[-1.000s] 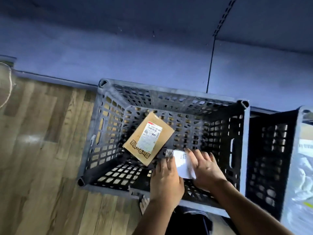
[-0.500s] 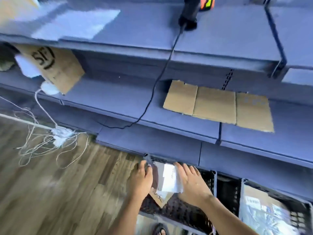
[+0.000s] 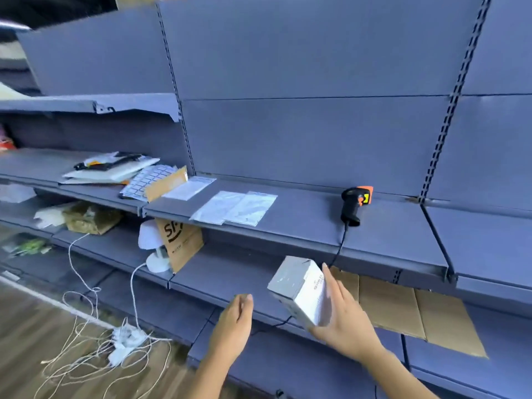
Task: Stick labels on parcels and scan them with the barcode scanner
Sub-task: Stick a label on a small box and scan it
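The right hand [image 3: 345,321] grips the parcel [image 3: 299,292], a small white box. The fingers [image 3: 331,283] lie straight along the box's printed face, and the thumb sits at its lower corner. The parcel is held tilted in the air, clear of any surface, in front of the lower shelf [image 3: 230,272] and below the front edge of the middle shelf [image 3: 316,223].

The left hand [image 3: 233,323] is open with relaxed fingers. It holds nothing and hangs to the left of the parcel, apart from it.

The barcode scanner [image 3: 355,204], black with an orange head, rests on the middle shelf, above and to the right of the parcel. Its cable [image 3: 341,246] drops over the shelf edge and passes behind the parcel.

Two label sheets [image 3: 234,207] lie flat on the same shelf, to the left of the scanner and well apart from it. A further label sheet [image 3: 190,187] lies further left, beside a brown envelope [image 3: 165,182] and a sticker sheet [image 3: 149,178]. A stack of papers [image 3: 109,168] lies at the far left.

On the lower shelf, a brown mailer [image 3: 180,243] printed with black letters leans upright. Flat cardboard sheets [image 3: 403,309] lie to the right, behind the right hand. White cords [image 3: 86,355] lie tangled on the wooden floor [image 3: 28,326].
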### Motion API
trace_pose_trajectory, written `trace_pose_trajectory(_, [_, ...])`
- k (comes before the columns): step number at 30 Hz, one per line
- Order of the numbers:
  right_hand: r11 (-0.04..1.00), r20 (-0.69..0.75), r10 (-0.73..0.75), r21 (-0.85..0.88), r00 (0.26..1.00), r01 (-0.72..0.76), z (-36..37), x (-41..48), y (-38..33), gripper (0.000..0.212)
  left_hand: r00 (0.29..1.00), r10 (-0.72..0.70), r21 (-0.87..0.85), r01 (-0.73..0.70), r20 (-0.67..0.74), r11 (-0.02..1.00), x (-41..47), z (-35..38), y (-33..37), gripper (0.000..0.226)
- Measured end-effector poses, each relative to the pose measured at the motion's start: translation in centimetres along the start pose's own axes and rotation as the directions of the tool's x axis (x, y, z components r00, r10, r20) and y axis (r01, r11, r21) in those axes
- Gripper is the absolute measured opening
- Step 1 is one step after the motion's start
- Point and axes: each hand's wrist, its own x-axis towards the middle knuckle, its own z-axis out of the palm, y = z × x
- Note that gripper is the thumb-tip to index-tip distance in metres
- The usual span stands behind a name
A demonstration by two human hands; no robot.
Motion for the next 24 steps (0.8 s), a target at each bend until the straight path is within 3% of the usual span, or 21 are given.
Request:
trace_pose_trajectory(4, [0.992, -0.098, 0.044, 0.121, 0.994, -0.032, -2.7, 4.6, -5.0, 0.113, 0.997, 0.077, 0.052, -0.079, 0.022, 0.996, 2.8, -6.0, -0.2, 0.034])
trace_pose_trajectory(7, [0.941, -0.083, 0.096, 0.331, 0.992, -0.063, -3.7, 7.6, -7.2, 0.103, 0.988, 0.14, 0.059, -0.144, 0.072, 0.988, 5.4, -8.7, -0.7, 0.026])
trace_pose_trajectory(11, [0.717, 0.023, 0.122, 0.689, 0.992, -0.105, -4.8, 9.0, -8.7, 0.048, 0.975, 0.179, 0.064, -0.189, 0.129, 0.98, 7.8, -9.9, -0.1, 0.03])
trace_pose_trajectory(15, [0.669, 0.064, 0.122, 0.732, 0.991, -0.129, -5.7, 10.1, -8.1, 0.052, 0.966, 0.223, 0.005, -0.226, 0.13, 0.974, 10.3, -9.5, 1.7, 0.03])
trace_pose_trajectory(24, [0.701, 0.103, 0.092, 0.7, 0.99, -0.138, -7.6, 14.6, -5.6, 0.047, 0.959, 0.275, -0.251, -0.249, 0.075, 0.936, 15.6, -8.7, 6.4, 0.021])
